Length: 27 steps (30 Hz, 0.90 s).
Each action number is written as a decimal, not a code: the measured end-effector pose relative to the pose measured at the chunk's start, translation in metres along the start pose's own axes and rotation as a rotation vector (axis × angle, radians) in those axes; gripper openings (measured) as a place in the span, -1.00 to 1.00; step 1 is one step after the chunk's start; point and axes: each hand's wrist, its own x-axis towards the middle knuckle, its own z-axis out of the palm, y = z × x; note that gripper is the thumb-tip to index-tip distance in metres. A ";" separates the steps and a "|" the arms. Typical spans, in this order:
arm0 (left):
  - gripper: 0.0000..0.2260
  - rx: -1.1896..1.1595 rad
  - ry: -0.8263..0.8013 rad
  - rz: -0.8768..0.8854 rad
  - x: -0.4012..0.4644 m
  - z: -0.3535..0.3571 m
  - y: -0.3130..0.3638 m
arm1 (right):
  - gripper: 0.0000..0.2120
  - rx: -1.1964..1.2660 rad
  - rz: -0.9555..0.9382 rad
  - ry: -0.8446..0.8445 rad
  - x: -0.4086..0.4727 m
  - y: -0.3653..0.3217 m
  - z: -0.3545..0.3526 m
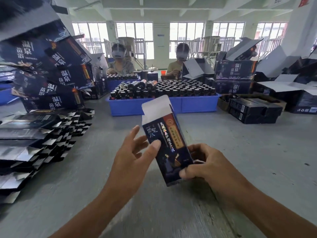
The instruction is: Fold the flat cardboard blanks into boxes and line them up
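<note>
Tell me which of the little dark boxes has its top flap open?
The small dark box held up in both hands: its white top flap stands open. The finished small boxes lying on the table at the right look closed.

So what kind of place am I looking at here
Probably a factory packing room: blue trays full of dark bottles, a heap of flat cardboard blanks, and stacked printed boxes on a long table.
</note>
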 end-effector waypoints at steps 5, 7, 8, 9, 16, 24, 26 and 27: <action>-0.63 -0.162 -0.005 0.095 -0.001 0.000 0.004 | -0.51 -0.124 -0.028 -0.045 -0.001 0.000 0.005; -0.54 -0.174 0.015 0.092 -0.003 0.000 0.004 | -0.52 -0.081 -0.084 0.013 -0.002 -0.002 0.001; -0.52 -0.169 0.020 0.094 -0.003 0.000 0.004 | -0.51 -0.044 -0.124 0.048 -0.003 -0.003 0.000; -0.52 -0.155 0.018 0.099 -0.004 0.001 0.005 | -0.50 0.002 -0.167 0.076 -0.003 -0.005 -0.002; -0.52 -0.132 -0.013 0.136 -0.006 0.003 0.007 | -0.61 0.171 -0.286 0.097 -0.004 -0.010 -0.005; -0.59 -0.096 0.010 0.288 -0.010 -0.001 0.006 | -0.72 0.127 -0.370 0.096 -0.003 -0.012 -0.008; -0.61 -0.044 0.003 0.356 -0.011 -0.001 0.007 | -0.62 0.089 -0.410 0.081 -0.005 -0.013 -0.007; -0.62 -0.024 0.001 0.373 -0.011 -0.001 0.006 | -0.57 0.063 -0.427 0.075 -0.006 -0.013 -0.007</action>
